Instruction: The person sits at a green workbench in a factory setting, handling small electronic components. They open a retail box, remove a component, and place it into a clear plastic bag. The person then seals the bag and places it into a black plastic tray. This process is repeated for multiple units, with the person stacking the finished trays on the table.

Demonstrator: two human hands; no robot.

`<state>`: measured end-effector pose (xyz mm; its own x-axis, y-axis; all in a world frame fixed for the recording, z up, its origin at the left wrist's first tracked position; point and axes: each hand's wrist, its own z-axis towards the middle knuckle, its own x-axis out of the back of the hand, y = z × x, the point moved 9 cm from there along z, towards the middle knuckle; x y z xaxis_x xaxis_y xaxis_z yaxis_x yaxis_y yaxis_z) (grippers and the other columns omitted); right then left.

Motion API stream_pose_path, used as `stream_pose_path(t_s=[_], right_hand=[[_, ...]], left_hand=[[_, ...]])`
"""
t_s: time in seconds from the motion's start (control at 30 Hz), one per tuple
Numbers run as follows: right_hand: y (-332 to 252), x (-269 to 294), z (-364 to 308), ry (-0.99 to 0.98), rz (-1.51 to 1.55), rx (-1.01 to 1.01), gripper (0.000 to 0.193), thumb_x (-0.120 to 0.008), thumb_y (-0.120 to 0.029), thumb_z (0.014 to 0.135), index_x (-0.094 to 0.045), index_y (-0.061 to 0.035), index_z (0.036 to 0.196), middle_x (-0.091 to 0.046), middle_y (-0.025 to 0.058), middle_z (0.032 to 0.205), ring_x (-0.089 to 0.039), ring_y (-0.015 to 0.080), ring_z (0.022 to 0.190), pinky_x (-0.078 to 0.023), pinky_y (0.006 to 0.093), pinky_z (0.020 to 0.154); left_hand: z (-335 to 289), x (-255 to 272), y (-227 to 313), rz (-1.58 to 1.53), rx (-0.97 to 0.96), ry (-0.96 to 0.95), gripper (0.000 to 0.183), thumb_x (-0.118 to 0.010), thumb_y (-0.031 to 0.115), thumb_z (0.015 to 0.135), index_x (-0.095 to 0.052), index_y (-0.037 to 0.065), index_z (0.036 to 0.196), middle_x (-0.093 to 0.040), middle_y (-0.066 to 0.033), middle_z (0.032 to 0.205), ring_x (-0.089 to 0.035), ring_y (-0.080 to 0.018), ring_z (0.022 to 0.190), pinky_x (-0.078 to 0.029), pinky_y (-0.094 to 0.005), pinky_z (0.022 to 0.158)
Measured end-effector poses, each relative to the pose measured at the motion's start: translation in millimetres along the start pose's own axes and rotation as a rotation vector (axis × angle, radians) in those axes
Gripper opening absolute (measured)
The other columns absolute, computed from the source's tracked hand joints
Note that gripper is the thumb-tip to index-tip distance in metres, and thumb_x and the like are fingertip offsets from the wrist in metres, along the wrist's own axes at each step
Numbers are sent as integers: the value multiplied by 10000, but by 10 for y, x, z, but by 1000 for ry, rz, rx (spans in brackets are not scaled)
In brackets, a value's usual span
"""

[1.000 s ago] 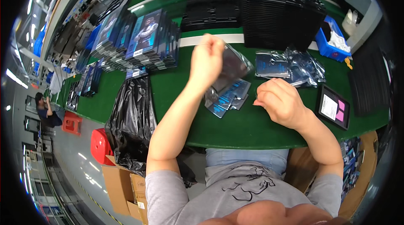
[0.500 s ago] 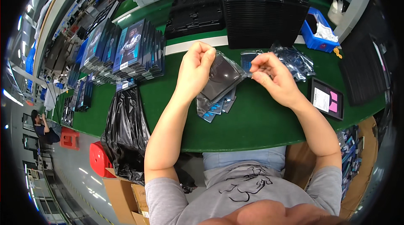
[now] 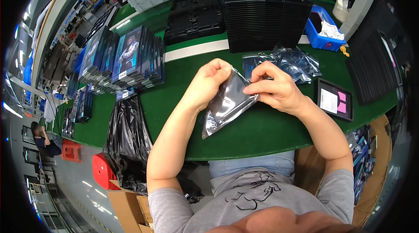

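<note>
A clear plastic bag [image 3: 229,102] with a dark flat square item inside is held above the green tabletop. My left hand [image 3: 208,81] is closed on its upper left edge, thumb against curled fingers. At the bag's right edge, my right hand [image 3: 279,88] pinches the film between thumb and fingers. The bag's loose lower corner hangs toward me and hides what lies beneath it. Just beyond my right hand lie several shiny plastic-wrapped packets [image 3: 294,65]. To the right of that hand is a black open box [image 3: 334,101] holding a white label and pink pieces.
Upright blue-and-black boxes [image 3: 131,56] stand in rows at left. At the back rise stacked black trays [image 3: 266,19], with a blue bin [image 3: 323,32] to their right. A black plastic bag [image 3: 128,137] hangs off the table's left front edge, near a red stool [image 3: 102,169].
My right hand has moved down and left, from the bag's stretched corner to its edge. The bag is tilted differently, and the blue cards seen below it are now covered.
</note>
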<state>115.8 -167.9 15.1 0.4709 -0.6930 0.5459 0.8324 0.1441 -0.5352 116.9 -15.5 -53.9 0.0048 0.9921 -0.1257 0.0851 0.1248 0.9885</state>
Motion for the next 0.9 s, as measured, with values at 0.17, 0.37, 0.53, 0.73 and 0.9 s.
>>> stream_pose_path(t_s=[0.17, 0.37, 0.53, 0.73, 0.9], right_hand=[[-48, 183, 17, 131, 48, 18, 159, -739, -16, 757, -646, -5, 885, -555, 78, 855, -566, 197, 764, -470, 297, 644], [475, -102, -188, 16, 472, -645, 203, -700, -157, 886, -569, -17, 819, -568, -9, 707, -490, 31, 642, -410, 221, 558], [531, -297, -270, -157, 458, -728, 230, -688, -186, 898, -548, -19, 825, -567, 7, 686, -502, 59, 609, -414, 249, 527], [452, -285, -209, -260, 359, -613, 242, -664, -234, 912, -569, -13, 890, -580, 34, 708, -529, 111, 657, -439, 294, 590], [378, -294, -180, -367, 203, -578, 218, -660, -222, 900, -597, -14, 902, -600, 65, 725, -544, 144, 653, -439, 323, 601]], left_hand=[[-86, -339, 2, 279, -37, -218, 364, -481, 303, 1025, -600, -13, 1162, -654, -61, 1015, -597, -102, 911, -487, -264, 845], [-136, -214, 190, 157, -8, -308, 488, -439, 392, 1026, -653, -43, 1083, -687, -91, 988, -635, -131, 900, -509, -284, 827], [-173, -304, 114, 411, 4, -305, 160, -673, 79, 898, -675, -16, 1027, -681, -34, 899, -588, -62, 806, -495, -227, 722], [-176, -308, 118, 651, -51, -219, 93, -663, 100, 903, -668, 7, 910, -653, -5, 764, -530, -53, 666, -429, -232, 582], [-218, -428, 194, 935, -118, -267, 131, -685, 174, 871, -672, 48, 905, -643, -76, 733, -587, -161, 644, -461, -303, 613]])
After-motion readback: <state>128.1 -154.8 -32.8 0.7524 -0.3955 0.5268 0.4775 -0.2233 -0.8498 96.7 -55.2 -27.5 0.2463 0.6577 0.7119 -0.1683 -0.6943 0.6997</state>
